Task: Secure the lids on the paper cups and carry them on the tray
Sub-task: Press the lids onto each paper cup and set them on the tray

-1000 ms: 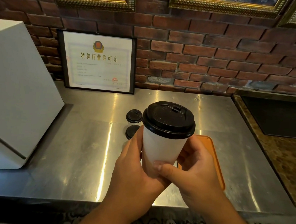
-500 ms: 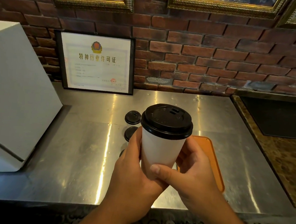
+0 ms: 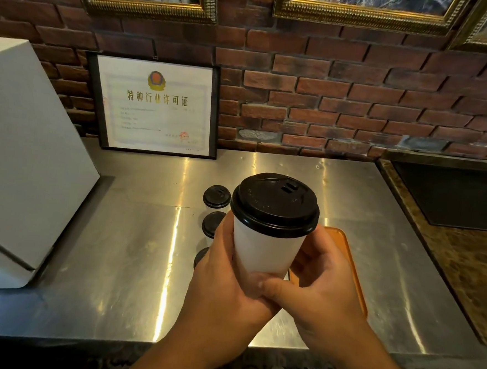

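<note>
Left hand (image 3: pixel 221 280) and right hand (image 3: pixel 324 288) are clasping the paper cup (image 3: pixel 263 252) above the tray (image 3: pixel 353 272), rotating it slightly; lid (image 3: pixel 275 204) sitting level, ready for placement.

Both hands, left (image 3: pixel 224 278) and right (image 3: pixel 318 287), gripped a lidded white cup (image 3: pixel 266 246) above the steel counter (image 3: pixel 116 262). An orange tray (image 3: pixel 351 267) lay behind; three lidded cups (image 3: pixel 216 196) stood left.

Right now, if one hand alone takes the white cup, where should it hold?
Probably the paper wall of the white cup, mid-height, from the right side, where the right hand curls round it. It stands upright and widens upward, so its fingers wedge below the black lid; the lid itself could pop off.
</note>
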